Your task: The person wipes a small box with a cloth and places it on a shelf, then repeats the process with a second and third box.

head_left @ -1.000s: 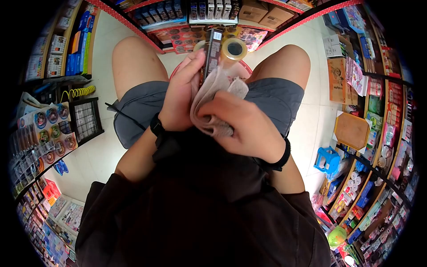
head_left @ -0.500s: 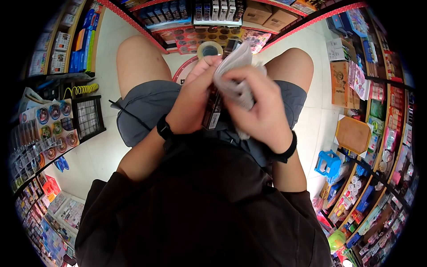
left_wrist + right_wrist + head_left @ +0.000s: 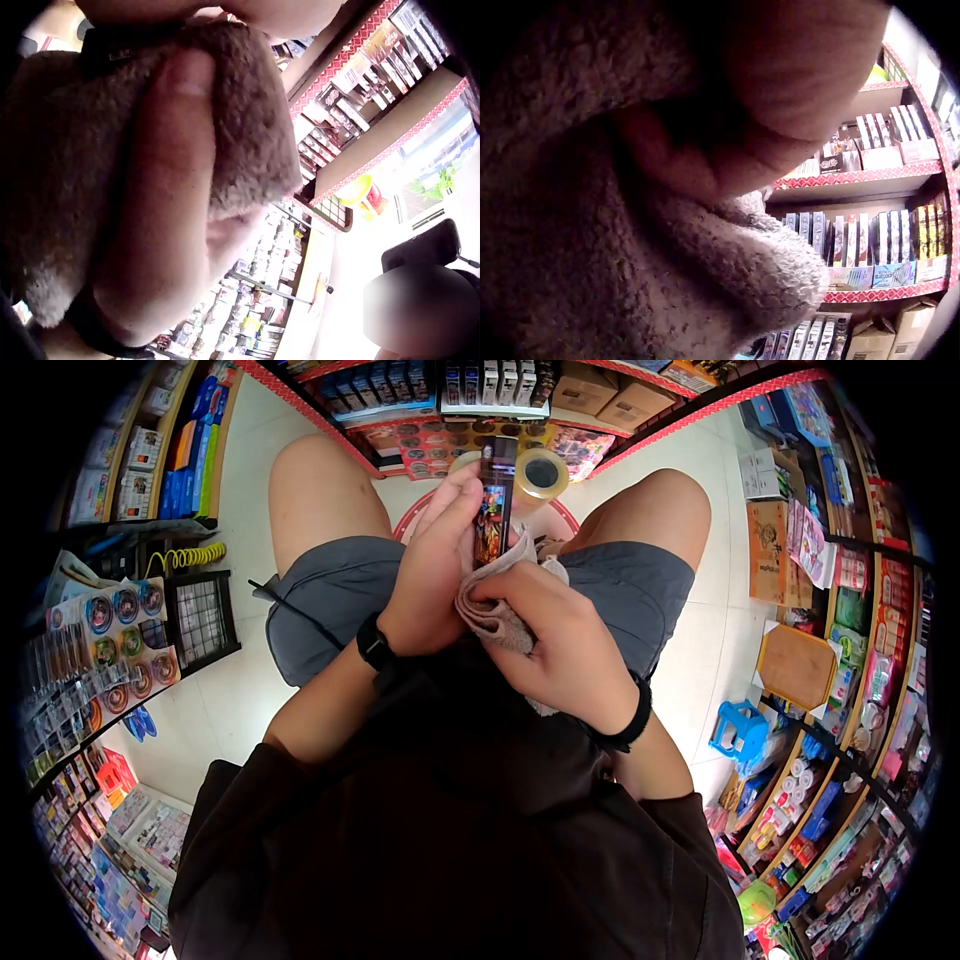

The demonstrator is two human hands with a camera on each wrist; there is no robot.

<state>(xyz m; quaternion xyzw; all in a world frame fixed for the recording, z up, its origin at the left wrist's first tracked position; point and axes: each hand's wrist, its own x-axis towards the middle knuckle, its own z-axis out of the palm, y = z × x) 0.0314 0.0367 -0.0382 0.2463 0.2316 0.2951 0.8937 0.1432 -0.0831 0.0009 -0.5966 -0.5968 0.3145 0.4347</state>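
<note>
My left hand [image 3: 432, 580] holds a slim dark box [image 3: 495, 500] upright in front of the lap, and a colourful picture shows on its face. A fuzzy greyish-pink cloth [image 3: 495, 610], folded over, is gripped in my right hand [image 3: 575, 650] against the near end of the box. That end is hidden under the cloth. In the left wrist view the right thumb [image 3: 176, 150] presses along the cloth's pile. The right wrist view is mostly filled by cloth folds [image 3: 742, 262] and curled fingers [image 3: 682, 161].
Beyond the hands, a roll of tape [image 3: 541, 473] stands over a red-rimmed round surface [image 3: 408, 525] between the knees. Shelves of boxed goods [image 3: 490, 385] face me. Packed racks line both sides, with a blue stool [image 3: 738, 730] at the right and hanging blister packs [image 3: 105, 625] at the left.
The box, lower and slanted half a second ago, now points away, its picture face showing. My right hand and the cloth have moved from its far part to its near end.
</note>
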